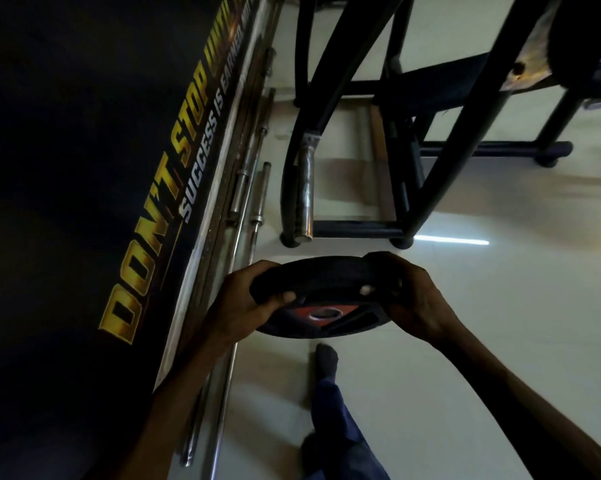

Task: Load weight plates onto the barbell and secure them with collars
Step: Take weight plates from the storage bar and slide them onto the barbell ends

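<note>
Weight plate (327,296): carried between both hands above the floor, tilted, centre hole visible. Left hand (247,299) clamps the left rim; right hand (413,299) clamps the right rim. Beyond the hands, a steel sleeve (305,192) on the black frame (448,133) stands bare. Beyond and left of the left hand, spare bars (254,188) lie along the wall banner (84,168). Judged progress: early stage. No plate is seen loaded, and no collar is in view.
</note>
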A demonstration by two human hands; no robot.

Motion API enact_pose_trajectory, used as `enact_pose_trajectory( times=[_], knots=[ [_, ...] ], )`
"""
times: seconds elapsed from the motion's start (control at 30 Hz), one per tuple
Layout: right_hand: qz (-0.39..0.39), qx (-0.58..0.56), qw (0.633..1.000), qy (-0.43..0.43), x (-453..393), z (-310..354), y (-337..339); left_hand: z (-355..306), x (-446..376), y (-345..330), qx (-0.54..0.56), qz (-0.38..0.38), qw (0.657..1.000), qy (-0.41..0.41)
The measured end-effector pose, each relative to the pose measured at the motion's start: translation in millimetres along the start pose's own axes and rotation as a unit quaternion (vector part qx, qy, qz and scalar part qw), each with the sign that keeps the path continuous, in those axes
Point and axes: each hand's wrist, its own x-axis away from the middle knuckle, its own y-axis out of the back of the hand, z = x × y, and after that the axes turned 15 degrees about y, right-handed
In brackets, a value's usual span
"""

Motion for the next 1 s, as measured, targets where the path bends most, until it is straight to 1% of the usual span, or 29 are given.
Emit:
enact_pose_trajectory(
  times=[0.13, 0.23, 0.37, 0.47, 0.6, 0.73, 0.9, 1.0],
  knots=[
    [-0.07, -0.02, 0.997, 0.007, 60.7, 63.8, 49.4, -52.4, 70.7, -9.9, 0.04, -0.034, 0.997, -0.06],
    [-0.122, -0.002, 0.992, 0.021, 94.5, 102.2, 87.9, -101.3, 104.9, -17.5, 0.068, -0.045, 0.991, -0.107],
    [-0.184, 0.042, 0.981, 0.046, 133.5, 143.3, 137.0, -161.1, 132.3, -26.2, 0.091, -0.012, 0.983, -0.158],
    [-0.22, 0.089, 0.969, 0.074, 158.1, 160.6, 171.0, -202.4, 144.2, -37.4, 0.109, 0.006, 0.975, -0.195],
    [-0.273, 0.117, 0.95, 0.095, 183.9, 166.5, 218.9, -263.5, 151.0, -62.2, 0.114, 0.032, 0.963, -0.242],
    [-0.31, 0.117, 0.937, 0.114, 199.9, 158.4, 274.0, -317.7, 144.9, -99.0, 0.112, 0.029, 0.957, -0.266],
    [-0.31, 0.119, 0.936, 0.116, 208.6, 127.2, 348.1, -373.4, 129.2, -153.9, 0.117, 0.02, 0.955, -0.272],
    [-0.302, 0.119, 0.938, 0.124, 203.9, 106.1, 388.2, -401.5, 119.1, -184.1, 0.13, 0.018, 0.956, -0.261]
  ],
)
